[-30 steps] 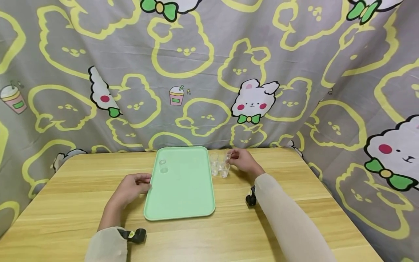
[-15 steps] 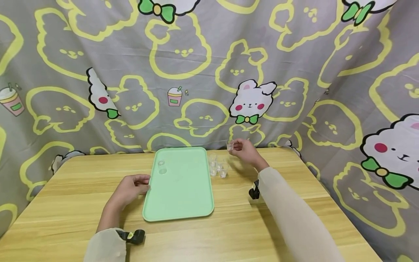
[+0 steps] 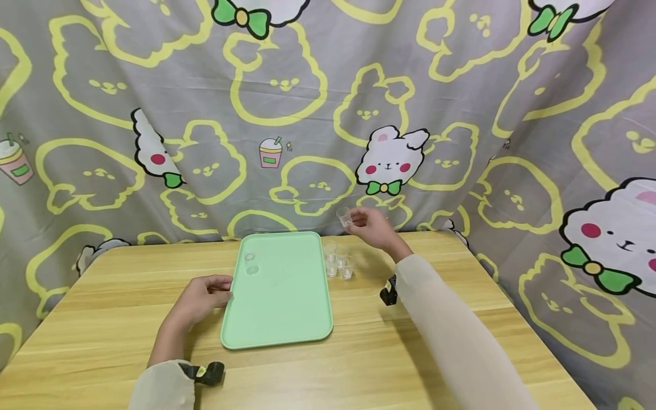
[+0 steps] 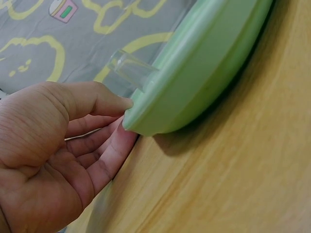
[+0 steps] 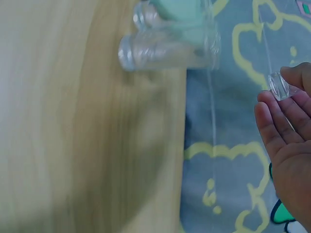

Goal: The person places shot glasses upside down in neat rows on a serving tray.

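My left hand [image 3: 199, 299] pinches the left rim of a pale green tray [image 3: 282, 310]; in the left wrist view the thumb lies on the rim and fingers reach under it. One small clear shot glass [image 3: 250, 266] stands on the tray near its far left corner. Raised above the table's back edge, my right hand [image 3: 378, 229] holds another clear shot glass [image 3: 343, 217] between thumb and fingers. The right wrist view shows the base of this held glass [image 5: 278, 86]. Several more shot glasses [image 3: 347, 270] stand close together beside the tray's right edge.
The wooden table [image 3: 389, 353] runs back to a grey curtain [image 3: 307, 136] with yellow cartoon outlines. A black wrist camera [image 3: 207, 373] sits on the left wrist, and another black wrist camera [image 3: 389, 291] on the right.
My right hand has lifted a shot glass up out of the group and carried it slightly left. The left hand stays at the tray's rim.
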### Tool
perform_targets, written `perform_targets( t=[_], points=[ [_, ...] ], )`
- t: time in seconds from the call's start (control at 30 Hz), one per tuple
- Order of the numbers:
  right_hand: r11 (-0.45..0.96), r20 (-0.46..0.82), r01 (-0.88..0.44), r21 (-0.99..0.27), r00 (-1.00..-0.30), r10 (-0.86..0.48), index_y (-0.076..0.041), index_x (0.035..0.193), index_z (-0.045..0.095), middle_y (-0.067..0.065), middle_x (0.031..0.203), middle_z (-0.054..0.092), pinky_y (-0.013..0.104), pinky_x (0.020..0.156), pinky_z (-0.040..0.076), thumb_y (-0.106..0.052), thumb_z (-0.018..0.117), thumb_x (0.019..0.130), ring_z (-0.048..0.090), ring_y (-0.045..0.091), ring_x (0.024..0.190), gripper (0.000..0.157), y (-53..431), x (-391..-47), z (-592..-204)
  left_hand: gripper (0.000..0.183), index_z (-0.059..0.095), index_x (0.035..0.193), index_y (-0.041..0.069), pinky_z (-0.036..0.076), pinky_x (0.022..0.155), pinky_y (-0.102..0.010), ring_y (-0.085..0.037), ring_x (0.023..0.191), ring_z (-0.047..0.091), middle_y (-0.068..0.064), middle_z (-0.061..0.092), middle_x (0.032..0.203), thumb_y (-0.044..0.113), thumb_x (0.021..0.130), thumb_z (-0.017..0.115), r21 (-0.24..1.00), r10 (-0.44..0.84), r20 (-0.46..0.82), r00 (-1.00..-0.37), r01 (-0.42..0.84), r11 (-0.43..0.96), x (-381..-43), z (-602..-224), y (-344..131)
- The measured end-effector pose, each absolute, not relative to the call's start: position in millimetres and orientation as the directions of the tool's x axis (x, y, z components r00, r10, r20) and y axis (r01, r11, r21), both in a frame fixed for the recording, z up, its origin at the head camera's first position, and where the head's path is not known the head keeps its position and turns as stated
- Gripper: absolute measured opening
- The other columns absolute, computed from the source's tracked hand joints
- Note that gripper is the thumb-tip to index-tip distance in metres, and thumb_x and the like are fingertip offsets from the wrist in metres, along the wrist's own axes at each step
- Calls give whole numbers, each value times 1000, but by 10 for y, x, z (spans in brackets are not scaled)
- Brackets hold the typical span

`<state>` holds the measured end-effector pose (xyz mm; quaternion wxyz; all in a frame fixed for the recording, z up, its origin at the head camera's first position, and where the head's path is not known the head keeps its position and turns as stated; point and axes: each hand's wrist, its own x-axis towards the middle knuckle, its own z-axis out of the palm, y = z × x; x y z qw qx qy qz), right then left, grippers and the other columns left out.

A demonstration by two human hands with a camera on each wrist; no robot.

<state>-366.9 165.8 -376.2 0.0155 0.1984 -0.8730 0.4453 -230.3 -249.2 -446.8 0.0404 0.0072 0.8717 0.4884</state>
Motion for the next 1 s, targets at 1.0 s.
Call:
perform_targets(
  t=[1.0],
  points=[
    [421, 262, -522, -742, -803, -535, 1, 130, 66, 13, 116, 70, 29, 84, 58, -11, 71, 96, 68, 19, 100, 36, 593, -3482, -3660, 42, 59, 133, -10, 59, 75, -29, -22, 95, 65, -20, 66, 118, 4, 95, 67, 866, 49, -60, -997, -28, 500, -2316, -4469, -2499]
  ],
)
